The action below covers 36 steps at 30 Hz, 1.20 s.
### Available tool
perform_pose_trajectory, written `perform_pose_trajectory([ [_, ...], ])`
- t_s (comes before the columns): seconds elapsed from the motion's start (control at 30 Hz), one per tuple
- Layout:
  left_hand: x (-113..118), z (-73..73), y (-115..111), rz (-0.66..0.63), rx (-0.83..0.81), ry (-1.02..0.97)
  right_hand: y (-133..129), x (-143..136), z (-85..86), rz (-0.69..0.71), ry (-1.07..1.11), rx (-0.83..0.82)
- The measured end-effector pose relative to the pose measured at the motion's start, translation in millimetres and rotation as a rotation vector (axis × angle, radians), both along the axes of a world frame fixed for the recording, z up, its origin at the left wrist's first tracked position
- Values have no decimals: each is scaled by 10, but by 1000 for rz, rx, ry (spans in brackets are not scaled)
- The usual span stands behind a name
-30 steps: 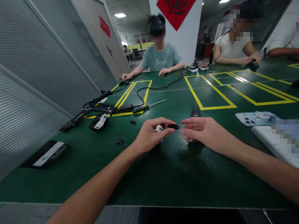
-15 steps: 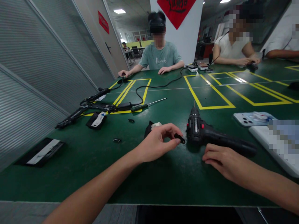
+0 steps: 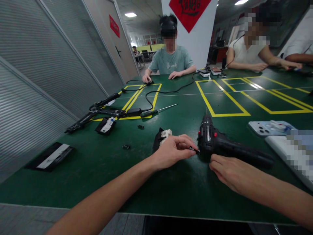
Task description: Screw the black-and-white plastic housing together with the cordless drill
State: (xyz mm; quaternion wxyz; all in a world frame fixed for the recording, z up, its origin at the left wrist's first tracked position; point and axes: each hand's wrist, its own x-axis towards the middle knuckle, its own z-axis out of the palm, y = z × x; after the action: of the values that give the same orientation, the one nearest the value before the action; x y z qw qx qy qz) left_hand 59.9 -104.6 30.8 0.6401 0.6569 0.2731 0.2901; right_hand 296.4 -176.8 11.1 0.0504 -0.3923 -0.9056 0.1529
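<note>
Between the thumb and fingers of my left hand (image 3: 174,150) is a small black part (image 3: 194,149), its end pointing right. My right hand (image 3: 225,166) is closed beside the drill's body, its fingertips pressed together; whatever they hold, if anything, is hidden. A black cordless drill (image 3: 207,135) lies just beyond my right hand, its bit pointing away from me. Behind my left hand stands a black and white block (image 3: 162,137), partly covered by the hand. Two more small black parts (image 3: 140,127) (image 3: 126,147) lie left of it.
A green screwdriver (image 3: 149,113), a black folded frame (image 3: 97,112) and a cable lie further back. Black pieces with white labels (image 3: 105,125) (image 3: 52,156) are at left. A phone (image 3: 271,127) and a white case (image 3: 288,156) lie right. People sit across the table (image 3: 97,182).
The small black part in my left hand has turned and is gripped closer between the fingers. My right hand has moved slightly nearer to it. The view has shifted a little.
</note>
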Motion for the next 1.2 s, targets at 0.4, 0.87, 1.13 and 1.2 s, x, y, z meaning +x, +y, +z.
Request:
perform_pose_trajectory([
  [0.4,93,-109,-32,52,-195,-87,626,-319,461,-150,562,46],
  [0.87,95,-185,-105,-6,-84,-35,388,-382,82,-219,749,274],
  [1.13,100,-232,-144,13,12,-8,383,-413,55,-81,705,327],
  [1.2,102,-239,-144,7,-6,-37,366,-435,61,-86,725,323],
])
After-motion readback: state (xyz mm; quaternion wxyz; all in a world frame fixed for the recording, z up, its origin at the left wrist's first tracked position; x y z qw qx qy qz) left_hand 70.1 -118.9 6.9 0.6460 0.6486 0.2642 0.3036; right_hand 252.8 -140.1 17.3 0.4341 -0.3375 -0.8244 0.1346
